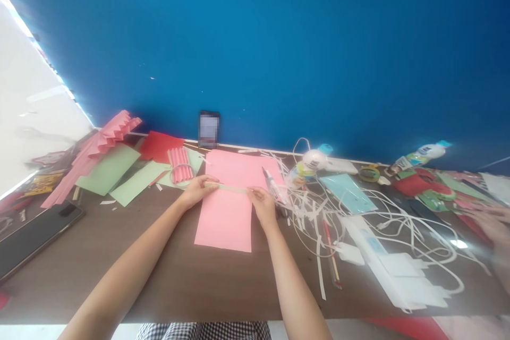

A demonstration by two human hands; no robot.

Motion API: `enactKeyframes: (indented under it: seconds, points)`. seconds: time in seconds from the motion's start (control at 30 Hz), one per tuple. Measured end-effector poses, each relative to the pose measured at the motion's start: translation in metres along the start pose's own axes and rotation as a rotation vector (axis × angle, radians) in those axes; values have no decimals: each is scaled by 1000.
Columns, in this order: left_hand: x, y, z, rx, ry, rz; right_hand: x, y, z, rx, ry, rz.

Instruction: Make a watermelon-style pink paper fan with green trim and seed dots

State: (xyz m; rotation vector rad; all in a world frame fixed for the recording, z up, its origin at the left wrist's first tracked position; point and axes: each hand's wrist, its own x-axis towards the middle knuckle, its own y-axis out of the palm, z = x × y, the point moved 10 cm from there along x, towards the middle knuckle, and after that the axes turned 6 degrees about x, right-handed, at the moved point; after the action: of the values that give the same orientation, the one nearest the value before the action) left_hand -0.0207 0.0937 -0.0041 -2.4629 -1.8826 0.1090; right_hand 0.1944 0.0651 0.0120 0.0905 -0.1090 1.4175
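Note:
A pink sheet of paper [223, 226] lies on the brown table, its near end towards me. Across it runs a narrow pale strip [232, 188]; whether it is tape, paper or a ruler I cannot make out. My left hand [197, 191] pinches the strip's left end at the paper's left edge. At the other end, the fingers of my right hand [263, 206] are closed on it too. Another pink sheet [239, 162] shows beyond the strip. Just past my right hand lies a pen [271, 181]. Left of my left hand stands a pleated pink paper piece [181, 164].
White cables and a power strip [382, 268] spread over the right side. Glue bottles [311, 162], paper scraps and pencils [331, 255] lie there too. Green sheets [107, 170] and a phone [37, 236] are on the left. Another person's hand [492, 223] appears blurred far right.

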Motion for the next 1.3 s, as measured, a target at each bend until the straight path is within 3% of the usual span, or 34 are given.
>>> enactKeyframes:
  seconds: [0.3, 0.67, 0.9, 1.13, 1.3]
  points:
    - [1, 0, -5, 59, 49, -15, -2, 2, 7, -28, -50, -8]
    - [1, 6, 1, 10, 13, 62, -4, 1, 7, -43, -56, -16]
    - [-2, 13, -14, 108, 85, 87, -9, 16, 17, -166, -141, 94]
    - [-2, 22, -5, 132, 40, 89, -12, 20, 20, -173, -145, 110]
    - [-4, 26, -5, 124, 53, 126, -15, 34, 14, -230, -81, 185]
